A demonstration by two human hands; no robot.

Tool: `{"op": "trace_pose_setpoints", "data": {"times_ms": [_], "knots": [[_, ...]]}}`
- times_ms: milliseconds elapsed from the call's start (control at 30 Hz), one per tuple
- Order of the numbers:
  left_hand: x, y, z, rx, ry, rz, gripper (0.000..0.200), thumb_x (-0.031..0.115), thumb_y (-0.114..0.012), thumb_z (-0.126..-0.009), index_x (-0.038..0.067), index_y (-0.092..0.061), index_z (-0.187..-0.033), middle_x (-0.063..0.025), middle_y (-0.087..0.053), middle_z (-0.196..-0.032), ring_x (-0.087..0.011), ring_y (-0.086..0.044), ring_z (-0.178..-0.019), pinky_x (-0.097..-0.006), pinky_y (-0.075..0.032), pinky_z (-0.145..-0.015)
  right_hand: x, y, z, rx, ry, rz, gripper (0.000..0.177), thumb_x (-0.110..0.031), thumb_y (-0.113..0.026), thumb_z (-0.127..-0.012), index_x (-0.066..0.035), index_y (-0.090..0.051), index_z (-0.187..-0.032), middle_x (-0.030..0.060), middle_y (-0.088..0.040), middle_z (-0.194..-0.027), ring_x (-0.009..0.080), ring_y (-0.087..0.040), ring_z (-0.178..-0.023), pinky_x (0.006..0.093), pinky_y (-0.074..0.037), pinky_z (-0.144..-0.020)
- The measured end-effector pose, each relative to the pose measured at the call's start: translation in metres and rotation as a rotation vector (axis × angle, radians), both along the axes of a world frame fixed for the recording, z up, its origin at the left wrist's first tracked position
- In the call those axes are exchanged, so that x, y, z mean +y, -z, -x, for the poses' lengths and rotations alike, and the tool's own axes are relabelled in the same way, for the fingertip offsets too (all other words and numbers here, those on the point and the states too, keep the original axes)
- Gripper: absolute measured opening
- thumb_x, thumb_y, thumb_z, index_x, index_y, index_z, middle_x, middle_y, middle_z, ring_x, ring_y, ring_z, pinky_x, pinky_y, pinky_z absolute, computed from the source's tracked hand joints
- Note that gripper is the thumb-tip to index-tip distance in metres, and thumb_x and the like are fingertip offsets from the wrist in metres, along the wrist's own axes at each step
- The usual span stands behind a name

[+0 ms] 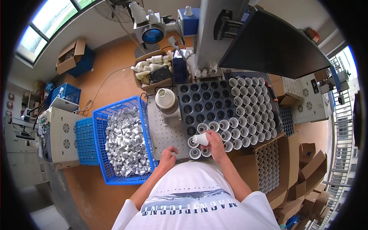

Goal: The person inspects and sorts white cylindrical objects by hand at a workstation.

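Observation:
My right hand (215, 145) is closed around a white plastic lamp-cup housing (201, 139), wide at one end and narrower at the other, tilted on its side. It hovers over the near left part of a black tray (199, 117) with round holes. White cups of the same kind (245, 121) stand mouth up in the tray's right side and front rows. My left hand (168, 156) is loosely curled above the near edge of a perforated metal plate (157, 132), with nothing visible in its fingers. On the plate's fixture sits another white housing (166, 98).
A blue basket (99, 143) full of loose white housings (128, 142) stands on the left. Behind are a lens head (152, 35) and a box of white parts (142, 85). A monitor (268, 46) overhangs the right. A cardboard box (288, 163) holds rows of cups.

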State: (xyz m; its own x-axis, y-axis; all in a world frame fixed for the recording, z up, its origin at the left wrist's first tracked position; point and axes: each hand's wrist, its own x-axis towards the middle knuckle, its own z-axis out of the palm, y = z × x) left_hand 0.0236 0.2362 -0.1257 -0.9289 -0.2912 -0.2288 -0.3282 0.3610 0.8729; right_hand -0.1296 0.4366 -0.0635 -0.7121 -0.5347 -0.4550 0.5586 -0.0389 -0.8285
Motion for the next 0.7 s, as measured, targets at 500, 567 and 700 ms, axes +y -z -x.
{"op": "trace_pose_setpoints", "data": {"times_ms": [500, 567, 700], "knots": [[0.0018, -0.0034, -0.0067, -0.012, -0.015, -0.018, 0.025, -0.008, -0.044, -0.063, -0.004, -0.06, -0.082, -0.0226, -0.064, -0.088, -0.0373, -0.062, -0.095, -0.0401, -0.048, -0.086, -0.0028, -0.0004, -0.0103, -0.019, -0.037, -0.016, 0.034, -0.03, -0.05, -0.095, -0.003, -0.056, -0.115, 0.0066, -0.06, -0.104, 0.0145, -0.061, -0.091, 0.028, -0.054, -0.07], [0.0026, -0.0064, -0.0061, -0.015, -0.015, -0.02, 0.025, -0.008, -0.044, -0.063, -0.004, -0.06, -0.082, -0.0226, -0.064, -0.088, -0.0375, -0.062, -0.094, -0.0401, -0.048, -0.086, -0.0019, -0.0005, -0.0109, -0.017, -0.033, -0.019, 0.034, -0.03, -0.05, -0.096, -0.003, -0.056, -0.115, 0.0067, -0.059, -0.104, 0.0144, -0.06, -0.091, 0.0279, -0.054, -0.07], [0.0044, -0.0072, -0.0046, -0.022, -0.015, -0.025, 0.026, -0.008, -0.044, -0.063, -0.004, -0.06, -0.083, -0.023, -0.065, -0.089, -0.0378, -0.062, -0.095, -0.04, -0.048, -0.086, 0.0004, -0.0048, -0.0103, -0.019, -0.026, -0.014, 0.034, -0.03, -0.05, -0.096, -0.003, -0.056, -0.115, 0.0068, -0.059, -0.103, 0.014, -0.06, -0.091, 0.0274, -0.054, -0.07]]}}
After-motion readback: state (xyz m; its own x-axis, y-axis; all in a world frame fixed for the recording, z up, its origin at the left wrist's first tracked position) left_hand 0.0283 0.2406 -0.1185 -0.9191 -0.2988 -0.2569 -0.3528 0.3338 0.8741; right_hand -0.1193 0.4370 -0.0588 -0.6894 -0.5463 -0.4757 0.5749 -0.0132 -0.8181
